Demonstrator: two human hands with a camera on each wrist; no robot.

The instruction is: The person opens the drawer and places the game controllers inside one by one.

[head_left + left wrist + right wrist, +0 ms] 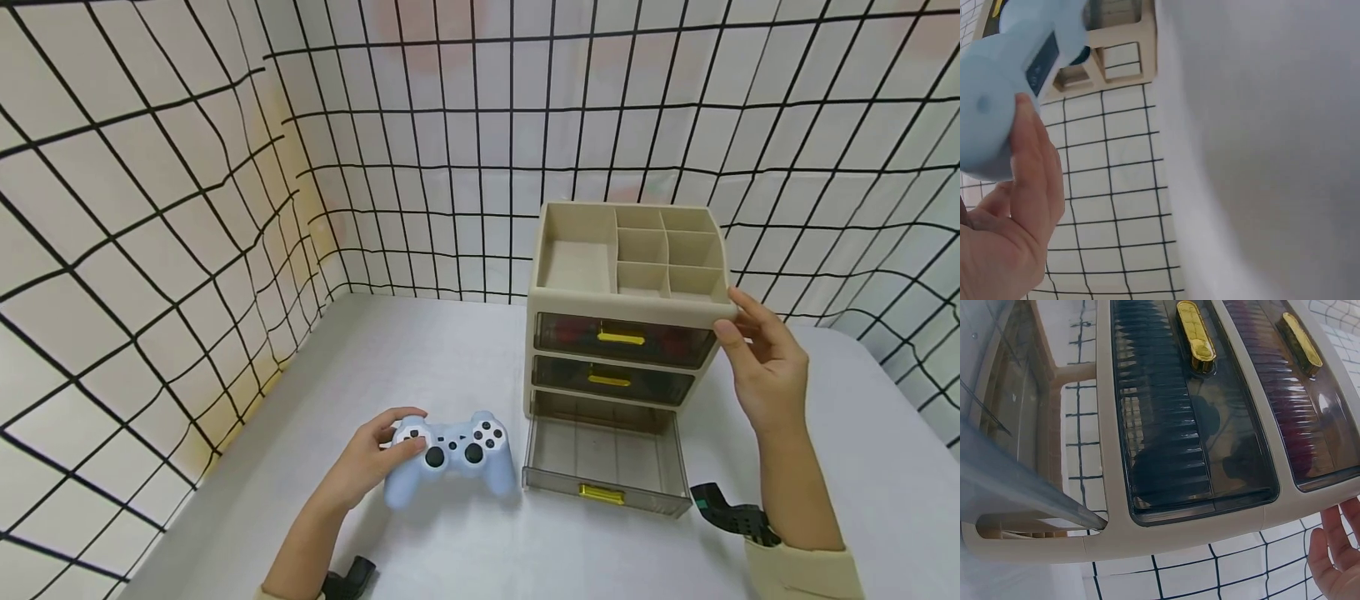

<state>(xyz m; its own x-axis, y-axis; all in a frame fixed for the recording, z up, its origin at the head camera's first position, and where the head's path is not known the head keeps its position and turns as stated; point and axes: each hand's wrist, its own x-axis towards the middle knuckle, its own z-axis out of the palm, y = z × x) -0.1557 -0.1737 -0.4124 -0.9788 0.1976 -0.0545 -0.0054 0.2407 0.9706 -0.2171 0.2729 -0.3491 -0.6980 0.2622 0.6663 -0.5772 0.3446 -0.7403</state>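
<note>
My left hand (371, 462) grips a light blue game controller (453, 454) by its left side, thumb on the front face and fingers behind. In the left wrist view the controller (988, 100) shows its underside, with a dark label on it. A beige desktop organizer (630, 302) stands at the right, its bottom drawer (607, 454) pulled out with nothing lying inside. My right hand (768, 362) holds the organizer's upper right front corner between thumb and fingers. Two upper drawers, tinted dark with gold handles (621, 337), are closed; reddish contents show through the top one.
Compartments (577, 250) of several sizes divide the organizer's top. Black wire grid panels (450, 167) rise behind the white table (420, 333) and along its left and right sides. A black wrist mount (735, 517) juts from the right forearm, close to the drawer's right corner.
</note>
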